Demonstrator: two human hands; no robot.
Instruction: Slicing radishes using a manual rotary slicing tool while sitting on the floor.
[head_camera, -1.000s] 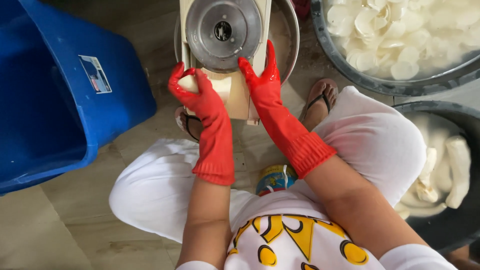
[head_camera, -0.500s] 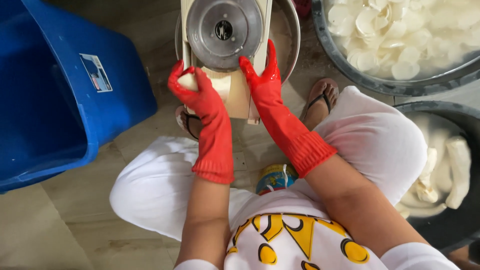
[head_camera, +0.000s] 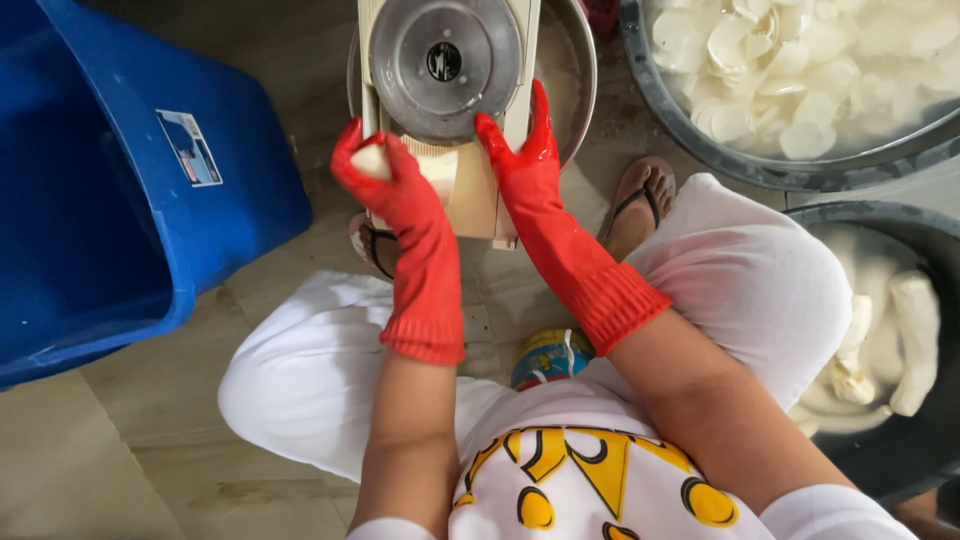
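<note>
A: Left hand (head_camera: 392, 185), red glove, clamped on a pale root piece (head_camera: 372, 160), upper centre of frame. Pressed against the wooden slicer board (head_camera: 478, 195), just below the round steel blade disc (head_camera: 445, 65).

B: Right hand (head_camera: 522, 160)?

A: Fingers spread flat, gripping nothing. Braced on the board's right edge, fingertips touching the disc rim.

B: Risk?

A: Piece looks short. Probably little margin between left fingertips and the blade. Wet gloves, so likely slip. Same on the right: index tip already up beside the disc.

B: Surroundings?

A: Steel basin (head_camera: 580, 60) behind the slicer. Dark tub of white slices (head_camera: 800, 70) upper right, second tub with peeled roots (head_camera: 900, 340) right edge. Blue bin (head_camera: 110, 190) left. Sandalled foot (head_camera: 640, 205) near the board base; a kick could shift it mid-stroke.
</note>
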